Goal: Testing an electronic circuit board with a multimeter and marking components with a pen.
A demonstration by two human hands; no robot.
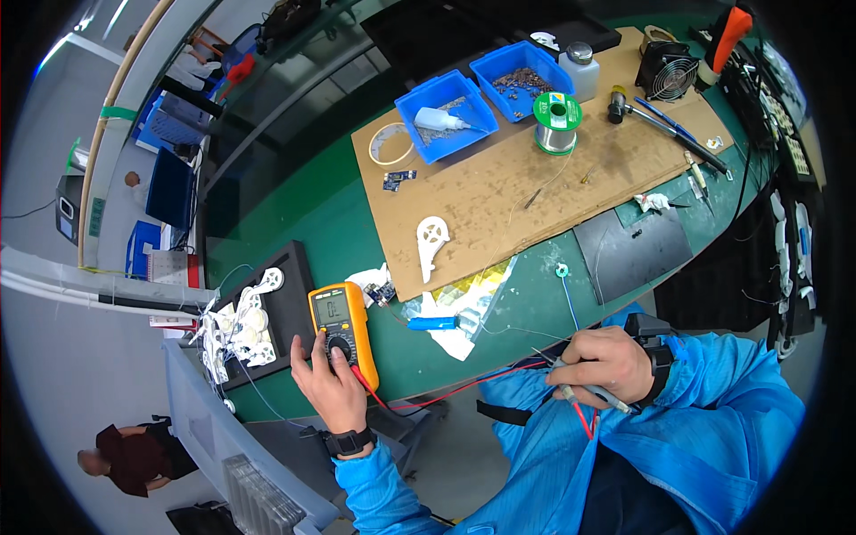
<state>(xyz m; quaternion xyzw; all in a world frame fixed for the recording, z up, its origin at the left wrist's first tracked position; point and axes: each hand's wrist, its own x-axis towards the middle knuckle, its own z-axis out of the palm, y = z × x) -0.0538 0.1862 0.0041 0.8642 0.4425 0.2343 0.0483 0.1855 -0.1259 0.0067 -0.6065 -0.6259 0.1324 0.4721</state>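
Observation:
My left hand rests at the lower left of an orange multimeter. Its fingers are apart, with the thumb and a fingertip near the round dial. My right hand is closed around the meter's test probes, held over my lap by the table edge. Red leads run from the meter toward that hand; its fingers partly hide the probes. Beyond the hands lie a blue cylindrical cell, a small circuit board and a white plastic part with a round head.
Cardboard covers the table's middle, bearing a solder spool, a tape roll and a hammer. Two blue bins stand behind. White parts fill a black tray at left. A black plate lies right.

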